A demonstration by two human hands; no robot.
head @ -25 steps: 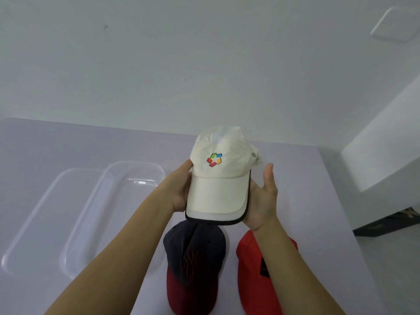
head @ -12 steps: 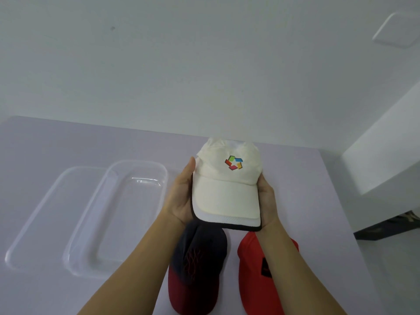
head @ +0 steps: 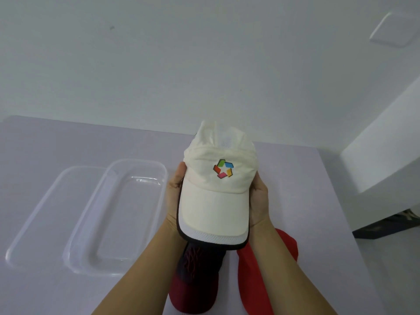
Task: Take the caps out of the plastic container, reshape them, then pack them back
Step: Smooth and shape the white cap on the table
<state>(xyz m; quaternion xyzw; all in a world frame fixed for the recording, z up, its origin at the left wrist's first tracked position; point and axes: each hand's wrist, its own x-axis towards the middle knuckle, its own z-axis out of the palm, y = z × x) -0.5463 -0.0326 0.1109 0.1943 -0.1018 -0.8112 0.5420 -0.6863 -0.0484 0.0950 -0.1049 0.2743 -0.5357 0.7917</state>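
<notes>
My left hand (head: 173, 196) and right hand (head: 259, 201) cup the white cap (head: 216, 196), fingers hidden beneath. I judge reshaping is underway; next, the empty container (head: 118, 214).

Cream cap (head: 214, 196): multicolour logo (head: 223, 169) in red, green, blue, orange, pink; white mesh brim edge, black trim. Near, navy cap (head: 197, 264) with maroon brim. Right, red cap (head: 261, 276). Left, clear plastic container (head: 118, 214). Lilac table (head: 295, 178).

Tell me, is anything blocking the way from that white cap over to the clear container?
Nothing visible does. The white cap is held above the table between the left hand and right hand; the clear container lies open to its left, with bare table between.
</notes>
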